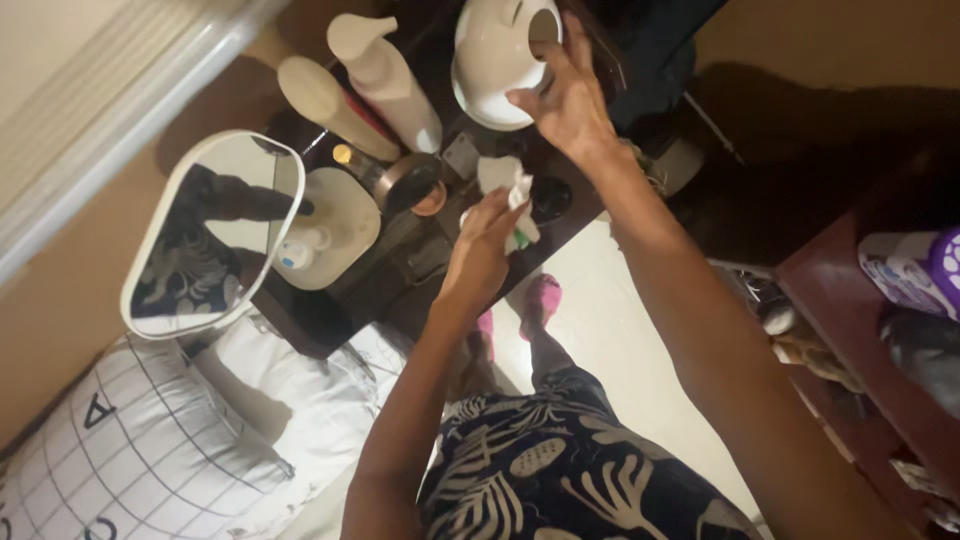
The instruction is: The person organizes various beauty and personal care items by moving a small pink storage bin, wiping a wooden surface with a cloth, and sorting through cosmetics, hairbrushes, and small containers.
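Left hand (485, 240) is closed on a crumpled white cloth (512, 185), held just above the dark bench (400, 265) near its front edge. Right hand (565, 95) has fingers spread against the side of a white rounded vessel (495, 60) at the far edge, tilting it; a firm grip cannot be confirmed. Two white bottles (385, 80) and a small round tin (410, 180) stand toward the left. A framed mirror (215, 235) sits at the left corner. Judged: wiping appears under way, with most items not yet lifted.

dim, warm indoor light; deep shadows at upper right, soft blur throughout, tilted view.
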